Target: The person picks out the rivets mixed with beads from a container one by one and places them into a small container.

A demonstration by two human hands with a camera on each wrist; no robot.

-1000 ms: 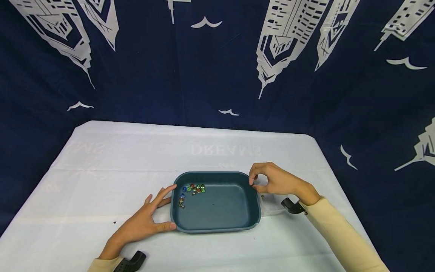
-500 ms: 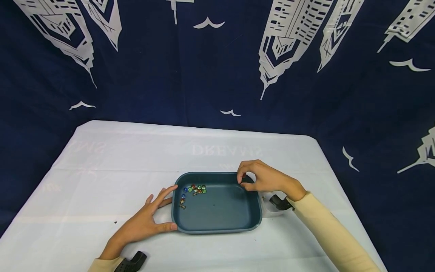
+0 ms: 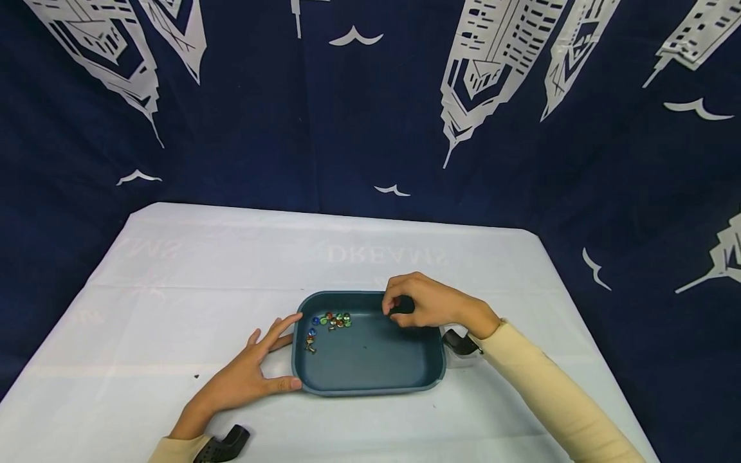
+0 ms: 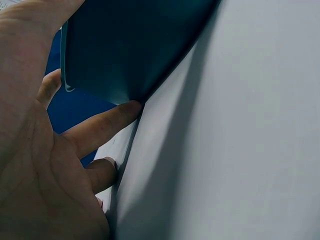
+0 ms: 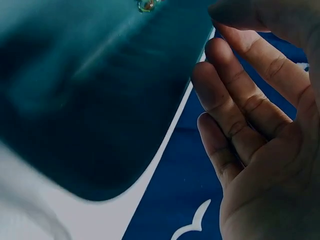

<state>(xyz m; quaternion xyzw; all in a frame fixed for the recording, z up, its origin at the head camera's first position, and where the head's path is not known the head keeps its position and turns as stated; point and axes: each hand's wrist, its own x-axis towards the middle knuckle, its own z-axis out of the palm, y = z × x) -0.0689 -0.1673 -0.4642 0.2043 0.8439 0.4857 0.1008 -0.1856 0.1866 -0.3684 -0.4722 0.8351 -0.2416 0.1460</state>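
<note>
A blue-green tray point(image 3: 370, 391) lies on the table. My left hand point(image 3: 246, 379), fingers spread, rests against its left side; in the left wrist view one fingertip touches the tray's wall point(image 4: 130, 50). Over the right half of the tray is my right hand point(image 3: 431, 301), curled, thumb and forefinger tips meeting. In the right wrist view its other fingers point(image 5: 215, 90) are loosely bent, and I cannot tell whether anything small sits in the pinch. Several small shiny balls like glass marbles point(image 3: 339, 319), blue, red and green, lie at the tray's upper left, with small gold-coloured pieces point(image 3: 310, 347) below.
A clear plastic container point(image 3: 463, 361) stands against the tray's right side, partly under the right wrist. A tiny dark speck point(image 3: 196, 376) lies on the white tablecloth point(image 3: 116, 321) to the left. Behind the table hangs a dark blue patterned cloth point(image 3: 243, 128).
My right hand has moved left from the tray's right rim to over its inside, thumb and forefinger staying together. The left hand and the tray have stayed in place.
</note>
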